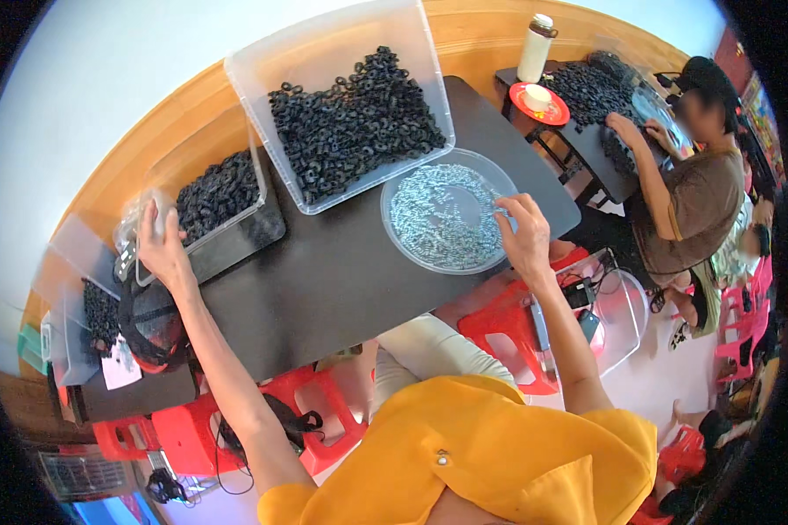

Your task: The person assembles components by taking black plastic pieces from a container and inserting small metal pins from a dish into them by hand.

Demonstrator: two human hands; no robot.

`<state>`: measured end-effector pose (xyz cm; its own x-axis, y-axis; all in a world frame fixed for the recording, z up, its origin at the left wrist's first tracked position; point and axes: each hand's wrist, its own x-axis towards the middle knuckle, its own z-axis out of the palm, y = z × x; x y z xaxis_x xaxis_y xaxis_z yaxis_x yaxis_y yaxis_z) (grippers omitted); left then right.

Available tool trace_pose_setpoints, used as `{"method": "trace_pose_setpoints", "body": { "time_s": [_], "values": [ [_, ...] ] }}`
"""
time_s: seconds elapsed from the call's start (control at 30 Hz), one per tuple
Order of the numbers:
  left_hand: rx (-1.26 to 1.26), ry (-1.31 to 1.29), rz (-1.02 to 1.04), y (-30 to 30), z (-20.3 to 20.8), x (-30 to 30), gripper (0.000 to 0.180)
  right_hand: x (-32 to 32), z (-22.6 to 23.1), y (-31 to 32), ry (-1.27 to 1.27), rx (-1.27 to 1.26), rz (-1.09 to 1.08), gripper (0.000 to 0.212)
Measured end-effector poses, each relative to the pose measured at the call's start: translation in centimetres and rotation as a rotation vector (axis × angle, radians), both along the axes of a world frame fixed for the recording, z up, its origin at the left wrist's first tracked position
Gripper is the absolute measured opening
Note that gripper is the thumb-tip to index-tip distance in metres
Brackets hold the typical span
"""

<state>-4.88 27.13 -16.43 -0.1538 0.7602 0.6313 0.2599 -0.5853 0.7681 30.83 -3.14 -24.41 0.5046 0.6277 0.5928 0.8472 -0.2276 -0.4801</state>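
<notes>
My left hand (pixel 161 251) is raised at the left end of a clear rectangular bin (pixel 236 236) heaped with small black parts (pixel 219 194). Its fingers are apart, with nothing visible between them. On the right, my right hand (pixel 527 236) is at the rim of a round clear plastic tray (pixel 404 249), its fingers bent and drawn together. Whatever they pinch is too small or hidden to make out. Small silvery metal pieces (pixel 429 223) lie scattered over the tray. Behind it a large tilted clear bin (pixel 337 52) holds many black ring-like parts (pixel 350 127).
All this stands on a dark table (pixel 280 302). More bins and a dark cap-like object (pixel 153 319) are at far left. Red stools (pixel 508 341) and a clear box (pixel 617 337) sit below. At right, a person (pixel 692 192) works at another table with black parts.
</notes>
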Motion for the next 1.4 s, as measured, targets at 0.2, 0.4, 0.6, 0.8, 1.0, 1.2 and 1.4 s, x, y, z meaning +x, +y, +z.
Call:
{"method": "trace_pose_setpoints", "body": {
  "time_s": [0.2,0.4,0.6,0.8,1.0,1.2,1.4],
  "values": [
    [0.078,0.033,-0.073,-5.2,-1.8,5.3,0.031,0.4,-1.3,1.7,-0.037,-0.135,0.068,0.011],
    [-0.118,0.005,-0.417,-9.4,-5.0,10.8,0.026,2.6,-3.2,7.2,-0.058,-0.206,0.122,0.01],
    [-0.188,0.122,-0.542,-10.9,-7.8,12.5,0.023,3.7,-4.5,9.1,0.064,-0.37,0.154,0.008],
    [-0.259,0.13,-0.563,-10.0,-8.5,13.3,0.022,3.9,-4.2,8.6,-0.015,-0.434,0.322,0.006],
    [-0.319,0.182,-0.56,-8.5,-9.5,14.6,0.02,2.9,-2.9,8.3,-0.143,-0.515,0.333,0.006],
    [-0.11,0.448,-0.431,-6.1,-8.3,17.9,0.02,2.8,-3.3,7.8,-0.071,-0.364,0.327,0.011],
    [0.178,0.771,-0.311,-4.5,-8.7,21.6,0.021,3.0,-2.2,6.4,0.15,-0.235,0.33,0.012]
  ]
}}
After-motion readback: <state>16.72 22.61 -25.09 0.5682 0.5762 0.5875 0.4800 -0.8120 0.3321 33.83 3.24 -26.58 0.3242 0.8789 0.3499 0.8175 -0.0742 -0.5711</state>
